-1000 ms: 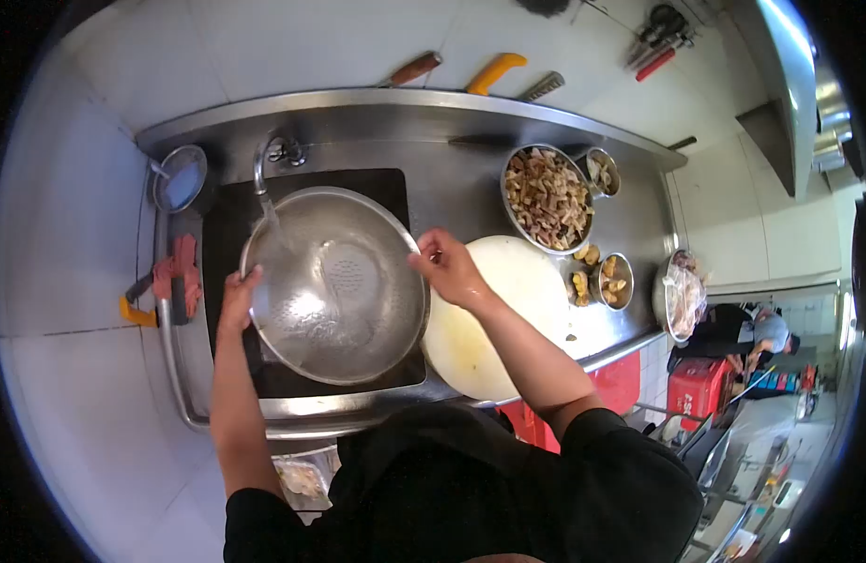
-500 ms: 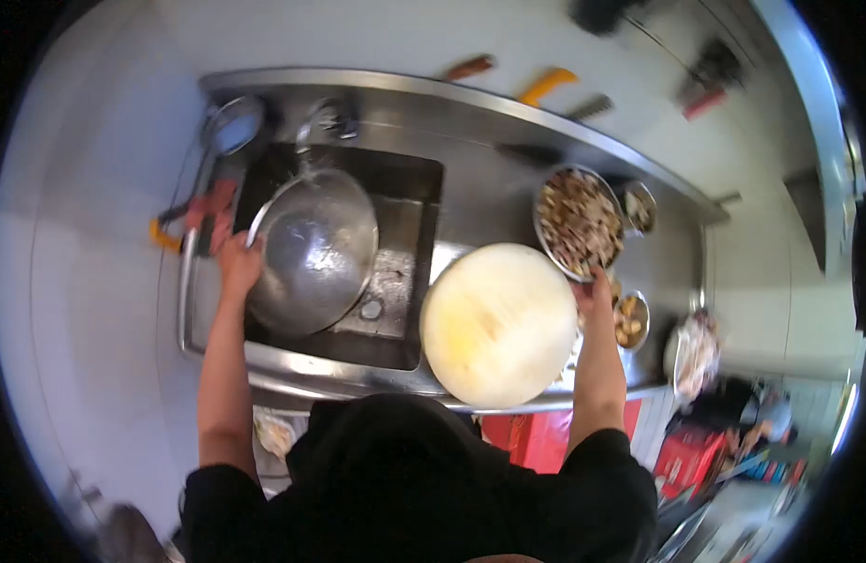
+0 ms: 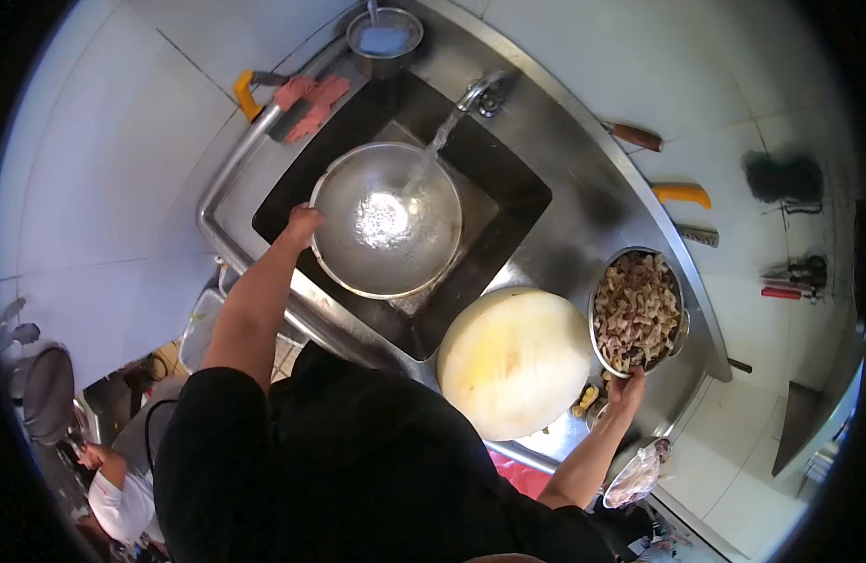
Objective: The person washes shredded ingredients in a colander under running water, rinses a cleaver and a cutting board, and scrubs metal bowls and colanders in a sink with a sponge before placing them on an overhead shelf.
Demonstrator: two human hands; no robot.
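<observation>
My left hand grips the left rim of a large round metal bowl in the sink. Water streams from the faucet into this bowl. On the right, my right hand has its fingers closed on the near rim of a metal basin. Brownish chopped pieces, perhaps meat, fill that basin. A thick round cutting board lies between the sink and the basin.
A pink cloth and a yellow-handled tool lie at the sink's left edge. A small pot stands behind. Knife handles stick up along the back ledge. Another person is at lower left.
My view has turned. The large bowl, tilted before, now sits more level under the running water. My right hand stays at the basin's rim, and the small bowls beside it are mostly hidden now.
</observation>
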